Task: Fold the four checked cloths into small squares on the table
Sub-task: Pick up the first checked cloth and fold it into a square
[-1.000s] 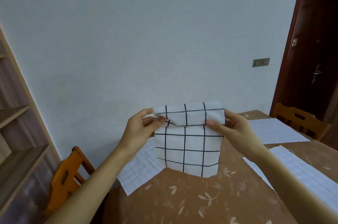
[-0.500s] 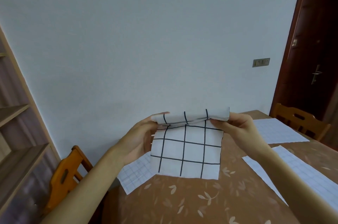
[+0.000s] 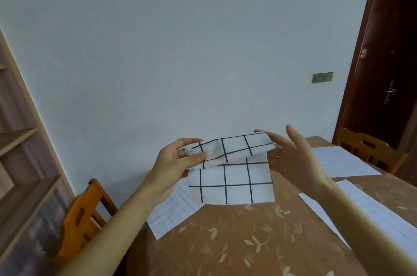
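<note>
Change on the right side: my right hand (image 3: pixel 293 158), which pinched the top fold half a second ago, has let go, and its fingers now stand straight and spread, with the folded band's right end resting against them. My left hand (image 3: pixel 178 164) still pinches the left end of that band between thumb and fingers, so it alone carries the bold-checked cloth (image 3: pixel 232 183). The band has rolled further over and slants up toward the right, and the hanging panel below it is shorter than a second ago. The hem hangs low over the far part of the worktop (image 3: pixel 259 242); I cannot tell if it touches. I read this as a regrip in the middle of a fold: the cloth is narrowing toward a square but is not there yet, and it is not laid down. One fine-checked cloth (image 3: pixel 171 212) lies flat below and left of the held cloth, a second fine-checked cloth (image 3: pixel 372 210) lies to its lower right, and a third fine-checked cloth (image 3: pixel 343 160) directly to its right. All three are unfolded, so most of the job remains.
</note>
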